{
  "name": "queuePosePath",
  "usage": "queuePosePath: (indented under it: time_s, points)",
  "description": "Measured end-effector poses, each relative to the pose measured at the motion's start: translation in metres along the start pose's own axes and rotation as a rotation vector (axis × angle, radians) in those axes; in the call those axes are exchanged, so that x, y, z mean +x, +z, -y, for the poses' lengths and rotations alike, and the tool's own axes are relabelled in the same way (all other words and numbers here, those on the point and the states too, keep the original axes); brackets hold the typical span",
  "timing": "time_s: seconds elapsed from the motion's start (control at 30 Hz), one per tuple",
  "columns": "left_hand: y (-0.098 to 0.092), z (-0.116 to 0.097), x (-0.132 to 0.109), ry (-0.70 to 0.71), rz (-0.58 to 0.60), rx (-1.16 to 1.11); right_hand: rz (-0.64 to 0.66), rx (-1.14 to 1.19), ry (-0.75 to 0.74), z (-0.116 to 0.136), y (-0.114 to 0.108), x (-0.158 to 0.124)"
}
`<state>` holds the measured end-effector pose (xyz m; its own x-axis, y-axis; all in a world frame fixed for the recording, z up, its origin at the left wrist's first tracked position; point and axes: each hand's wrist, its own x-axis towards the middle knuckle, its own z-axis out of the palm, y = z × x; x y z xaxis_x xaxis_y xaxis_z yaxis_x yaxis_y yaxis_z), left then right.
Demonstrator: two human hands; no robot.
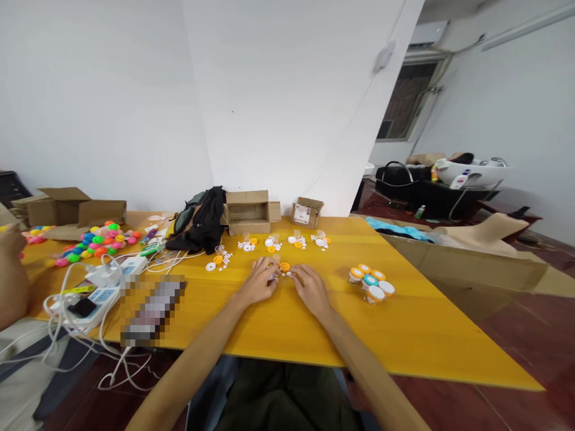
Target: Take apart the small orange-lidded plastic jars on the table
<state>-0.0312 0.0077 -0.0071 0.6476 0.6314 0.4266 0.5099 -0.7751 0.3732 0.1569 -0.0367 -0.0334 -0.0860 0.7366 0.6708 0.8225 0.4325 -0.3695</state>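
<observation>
My left hand (261,280) rests low over the table with its fingers curled around small white parts that its fingers mostly hide. Just right of those fingers lies an orange toothed disc (284,267), with a clear cup partly visible behind it. My right hand (311,286) is on the disc's other side, thumb and fingertips closed at a small white piece (289,274). Beyond the hands, several sets of parts are laid out, each with a clear cup, a white disc (211,267), an orange disc (218,260) and small white bits.
Several lidded clear cups (376,293) stand to the right. At left are a phone (155,311), a power strip (96,302) with tangled cables, colourful balls (101,242) and another person's arm (11,275). Cardboard boxes (248,227) and a black bag (204,221) line the wall.
</observation>
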Motion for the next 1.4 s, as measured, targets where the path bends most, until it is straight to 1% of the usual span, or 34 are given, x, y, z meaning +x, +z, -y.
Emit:
queuePosePath:
  time_s: [0.13, 0.27, 0.33, 0.47, 0.63, 0.77, 0.9, 0.97, 1.07, 1.13, 1.23, 1.4]
  points:
    - [-0.002, -0.002, 0.0, 0.029, 0.044, 0.007, 0.088, -0.105, 0.062, 0.0, 0.0, -0.001]
    - [-0.003, -0.003, -0.001, 0.087, 0.095, 0.01, 0.199, -0.189, 0.056, 0.003, -0.001, 0.0]
    - [-0.003, -0.004, -0.002, 0.104, 0.112, 0.014, 0.231, -0.192, 0.048, 0.004, -0.002, 0.001]
    - [-0.004, -0.005, -0.002, 0.095, 0.106, 0.016, 0.234, -0.157, 0.038, 0.003, -0.003, 0.001]
    - [-0.005, -0.006, -0.001, 0.05, 0.097, 0.015, 0.166, -0.095, 0.019, 0.0, 0.0, -0.001]
    - [-0.004, -0.003, -0.002, 0.002, 0.051, -0.036, 0.102, -0.055, 0.041, -0.002, 0.004, -0.003]
    - [0.003, 0.004, -0.001, -0.104, -0.063, -0.146, 0.073, -0.057, 0.086, -0.009, 0.011, -0.006]
    - [0.009, 0.01, 0.0, -0.161, -0.114, -0.212, 0.094, -0.082, 0.106, -0.014, 0.016, -0.008]
    - [0.017, 0.017, 0.003, -0.194, -0.136, -0.296, 0.16, -0.138, 0.135, -0.02, 0.026, -0.01]
    - [0.019, 0.02, 0.004, -0.175, -0.113, -0.337, 0.205, -0.154, 0.132, -0.024, 0.031, -0.01]
    - [0.019, 0.023, 0.008, -0.14, -0.042, -0.38, 0.262, -0.129, 0.111, -0.03, 0.035, -0.009]
    - [0.017, 0.028, 0.014, -0.107, 0.019, -0.468, 0.318, -0.012, 0.083, -0.038, 0.033, -0.002]
